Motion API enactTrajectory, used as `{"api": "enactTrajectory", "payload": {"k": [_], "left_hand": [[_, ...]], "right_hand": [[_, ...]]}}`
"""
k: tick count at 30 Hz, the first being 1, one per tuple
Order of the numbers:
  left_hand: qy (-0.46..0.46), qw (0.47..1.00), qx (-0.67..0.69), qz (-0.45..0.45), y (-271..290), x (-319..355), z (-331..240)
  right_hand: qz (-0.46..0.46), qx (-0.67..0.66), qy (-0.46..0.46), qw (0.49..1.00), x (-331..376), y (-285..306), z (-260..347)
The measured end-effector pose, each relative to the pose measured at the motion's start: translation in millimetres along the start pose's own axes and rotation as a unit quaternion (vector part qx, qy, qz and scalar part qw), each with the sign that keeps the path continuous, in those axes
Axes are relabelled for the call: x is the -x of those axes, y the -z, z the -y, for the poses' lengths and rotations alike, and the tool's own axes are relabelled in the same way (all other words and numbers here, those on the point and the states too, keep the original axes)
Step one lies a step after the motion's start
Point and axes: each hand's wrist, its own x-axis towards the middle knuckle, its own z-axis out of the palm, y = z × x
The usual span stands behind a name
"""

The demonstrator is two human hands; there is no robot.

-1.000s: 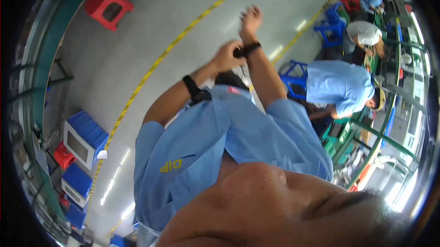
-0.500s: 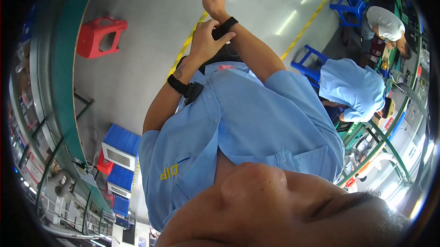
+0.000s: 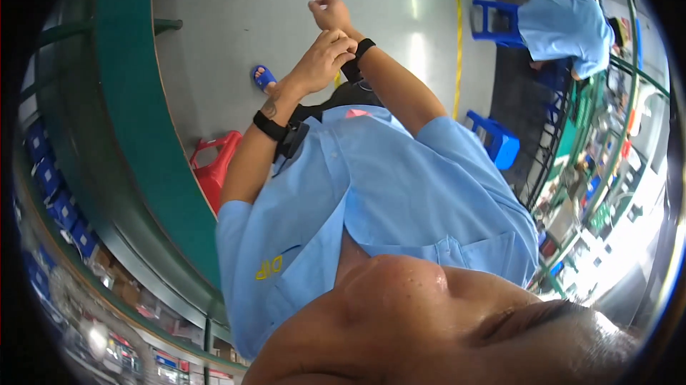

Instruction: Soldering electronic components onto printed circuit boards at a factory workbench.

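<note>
Glossy smooth floor (image 3: pixel 236 20); matt cloth shirt (image 3: pixel 400 192) (stool (image 3: pixel 214 167) seemingly plastic).

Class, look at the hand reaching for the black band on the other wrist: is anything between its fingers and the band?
Nothing visible. The left hand already has its fingertips on the black band worn on the right hand's wrist; no object lies between them.

Factory floor: green conveyor line (image 3: pixel 136 135), blue stools (image 3: pixel 496 143).

The left hand (image 3: pixel 321 60) rests on the black strap wristband (image 3: pixel 359 56) of the right hand (image 3: pixel 327 12); a red plastic stool (image 3: pixel 214 167) stands left of them.
</note>
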Motion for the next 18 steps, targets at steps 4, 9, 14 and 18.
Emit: {"api": "enactTrajectory", "payload": {"k": [4, 9, 14, 18], "left_hand": [[-0.047, 0.991, -0.003, 0.129, 75, 35, 8], [-0.158, 0.953, -0.102, 0.236, 123, 55, 0], [-0.218, 0.902, -0.142, 0.345, 84, 70, -16], [-0.221, 0.884, -0.043, 0.409, 19, 87, -53]], "right_hand": [[-0.018, -0.137, -0.184, 0.973, 21, -9, 53], [-0.094, -0.362, -0.245, 0.895, 61, 11, 116], [-0.188, -0.602, -0.176, 0.756, 142, 65, 79], [-0.265, -0.783, -0.143, 0.545, 233, 87, 15]]}}
